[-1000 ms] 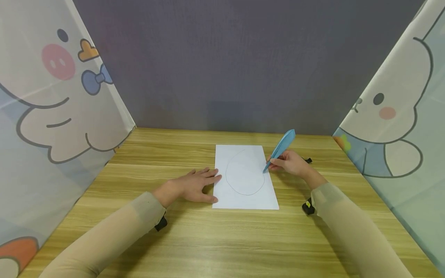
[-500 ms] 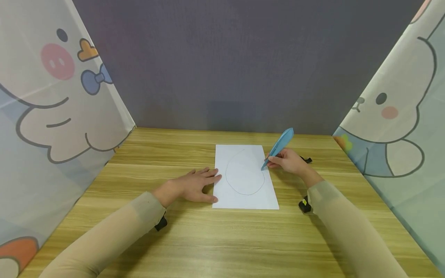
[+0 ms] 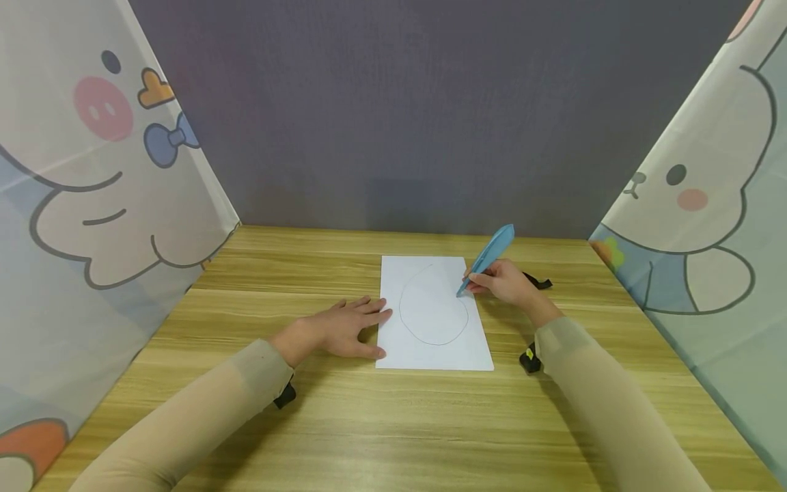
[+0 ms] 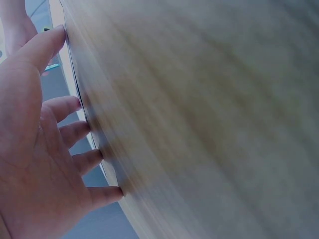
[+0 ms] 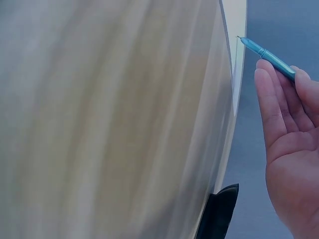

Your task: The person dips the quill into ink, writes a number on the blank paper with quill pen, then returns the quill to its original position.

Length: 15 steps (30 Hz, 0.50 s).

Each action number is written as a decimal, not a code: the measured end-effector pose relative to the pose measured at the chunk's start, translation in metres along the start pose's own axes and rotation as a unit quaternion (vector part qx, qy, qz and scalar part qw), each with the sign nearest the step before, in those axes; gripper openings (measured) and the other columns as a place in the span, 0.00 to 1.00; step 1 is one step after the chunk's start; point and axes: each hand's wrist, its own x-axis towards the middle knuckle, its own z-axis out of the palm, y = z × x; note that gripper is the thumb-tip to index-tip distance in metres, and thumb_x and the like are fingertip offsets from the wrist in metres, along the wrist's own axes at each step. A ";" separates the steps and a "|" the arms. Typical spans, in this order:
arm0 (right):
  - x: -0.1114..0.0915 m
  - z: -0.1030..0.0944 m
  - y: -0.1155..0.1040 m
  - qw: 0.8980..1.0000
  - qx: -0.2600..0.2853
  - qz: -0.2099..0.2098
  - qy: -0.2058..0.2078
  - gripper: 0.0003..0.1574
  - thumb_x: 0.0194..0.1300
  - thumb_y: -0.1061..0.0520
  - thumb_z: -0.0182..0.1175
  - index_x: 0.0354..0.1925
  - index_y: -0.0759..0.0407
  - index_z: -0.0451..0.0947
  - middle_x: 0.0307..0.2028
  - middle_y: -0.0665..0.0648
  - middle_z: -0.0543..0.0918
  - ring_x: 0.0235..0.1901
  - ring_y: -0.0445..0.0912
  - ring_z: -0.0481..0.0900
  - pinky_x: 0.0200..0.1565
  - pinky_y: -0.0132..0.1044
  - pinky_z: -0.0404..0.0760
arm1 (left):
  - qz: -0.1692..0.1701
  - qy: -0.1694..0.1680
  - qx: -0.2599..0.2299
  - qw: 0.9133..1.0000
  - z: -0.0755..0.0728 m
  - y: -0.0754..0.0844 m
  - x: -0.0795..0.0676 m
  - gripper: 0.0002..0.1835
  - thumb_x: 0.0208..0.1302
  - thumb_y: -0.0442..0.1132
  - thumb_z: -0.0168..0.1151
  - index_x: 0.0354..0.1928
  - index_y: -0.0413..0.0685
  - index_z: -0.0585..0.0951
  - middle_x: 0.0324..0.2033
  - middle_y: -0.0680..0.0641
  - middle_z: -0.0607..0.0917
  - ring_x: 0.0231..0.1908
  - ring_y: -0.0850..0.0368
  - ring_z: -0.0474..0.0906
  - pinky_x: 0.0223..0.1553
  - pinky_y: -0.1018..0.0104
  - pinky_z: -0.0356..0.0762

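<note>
A white sheet of paper point(image 3: 433, 357) lies on the table and bears a thin, rounded outline with a gap at its upper right. My right hand point(image 3: 515, 281) pinches a blue feather-shaped pen point(image 3: 494, 251) between thumb and fingers. The pen leans up to the right, its tip on the paper at the right end of the line. In the right wrist view the pen's teal barrel point(image 5: 271, 59) and fine point show at the white sheet. My left hand point(image 3: 344, 331) lies with spread fingers at the sheet's left edge; its fingers also show spread in the left wrist view.
The wood-grain table point(image 3: 393, 430) runs back to a grey panel point(image 3: 406, 123). Cartoon-printed curtains, left point(image 3: 141, 225) and right point(image 3: 695, 239), flank it. A black wrist device point(image 3: 531, 359) and a black strap end point(image 3: 538, 281) sit by the right arm.
My right hand and the pen have moved up and left along the paper's right side, and the line's right end has grown upward. The left hand has stayed put.
</note>
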 end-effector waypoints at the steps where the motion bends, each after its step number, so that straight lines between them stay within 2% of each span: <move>1: 0.001 0.000 0.000 1.000 -0.001 -0.003 -0.001 0.21 0.85 0.58 0.59 0.59 0.76 0.85 0.52 0.73 0.91 0.53 0.61 0.92 0.56 0.43 0.92 | 0.000 -0.001 0.000 1.000 0.000 0.000 0.000 0.50 0.77 0.73 0.58 0.90 0.62 0.53 0.91 0.51 0.46 0.90 0.41 0.39 0.85 0.27 0.42; 7: 0.007 0.004 -0.001 1.000 0.003 -0.005 0.006 0.21 0.85 0.58 0.59 0.61 0.75 0.84 0.54 0.74 0.90 0.56 0.64 0.91 0.56 0.44 0.92 | 0.001 0.000 0.001 1.000 0.000 -0.001 0.001 0.50 0.77 0.73 0.57 0.90 0.61 0.53 0.91 0.51 0.46 0.90 0.40 0.39 0.85 0.26 0.42; 15: 0.012 0.011 -0.003 1.000 0.000 -0.020 0.014 0.20 0.85 0.59 0.59 0.61 0.74 0.85 0.53 0.74 0.91 0.55 0.65 0.91 0.56 0.45 0.92 | 0.002 0.002 -0.001 1.000 0.000 0.000 0.000 0.51 0.76 0.73 0.58 0.90 0.60 0.54 0.90 0.50 0.47 0.90 0.40 0.40 0.85 0.26 0.42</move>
